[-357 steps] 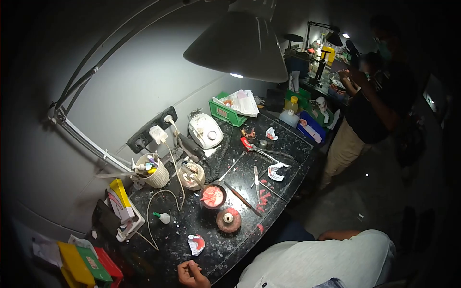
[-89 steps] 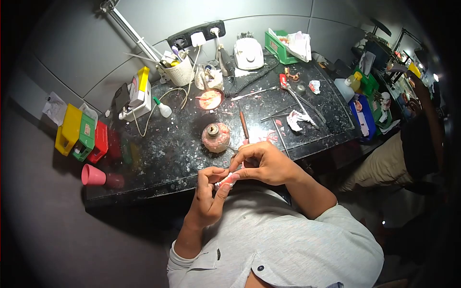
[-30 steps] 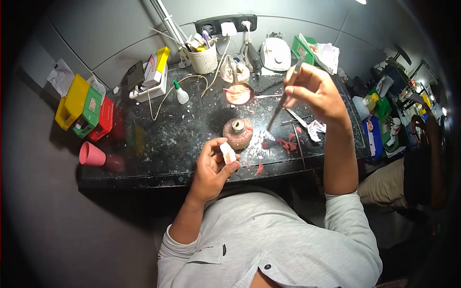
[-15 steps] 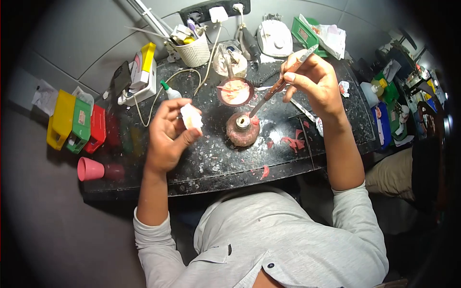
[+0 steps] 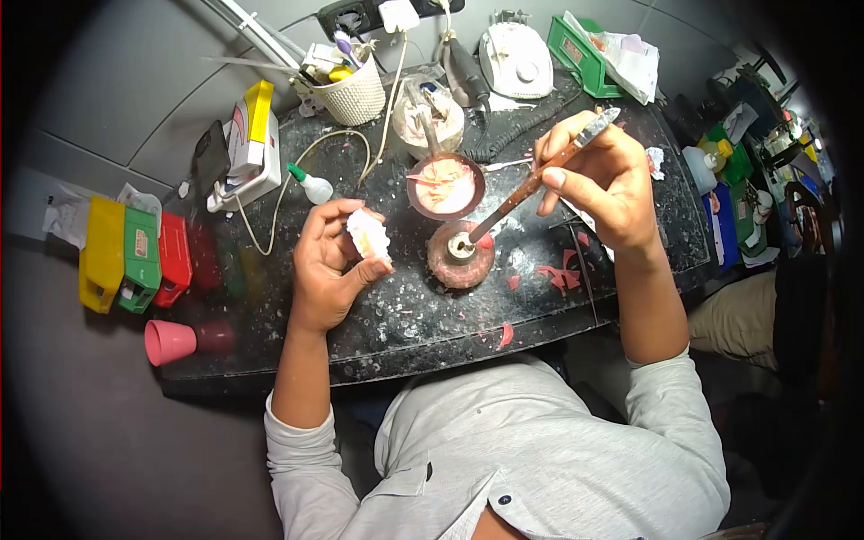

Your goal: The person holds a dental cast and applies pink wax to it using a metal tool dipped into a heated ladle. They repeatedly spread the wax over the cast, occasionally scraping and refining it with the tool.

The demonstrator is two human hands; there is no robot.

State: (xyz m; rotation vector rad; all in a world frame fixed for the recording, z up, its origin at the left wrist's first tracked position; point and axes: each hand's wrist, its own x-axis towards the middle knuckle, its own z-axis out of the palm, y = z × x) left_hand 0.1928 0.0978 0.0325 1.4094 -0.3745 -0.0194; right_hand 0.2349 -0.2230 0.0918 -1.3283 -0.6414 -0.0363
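My left hand (image 5: pixel 331 261) is closed on a small white piece with a pinkish face (image 5: pixel 367 236), held above the bench. Between the fingers of my right hand (image 5: pixel 598 184) is a brown-handled knife (image 5: pixel 520 193), slanting down to the left. Its lower tip is at the metal neck of a round pinkish burner (image 5: pixel 461 256); a flame cannot be made out. Just behind the burner is a round pan (image 5: pixel 445 186) with pink wax pieces in it.
Red wax scraps (image 5: pixel 565 273) lie right of the burner. A green-capped bottle (image 5: pixel 313 185), a white pen basket (image 5: pixel 355 94), a glass bowl (image 5: pixel 428 121) and a white device (image 5: pixel 516 61) stand farther back. At left is a pink cup (image 5: pixel 170 343). A person's leg (image 5: pixel 738 319) shows at right.
The knife's tip has come down to the burner's neck, and my right hand has moved slightly right and down. My left hand has shifted a little right and down with the white piece.
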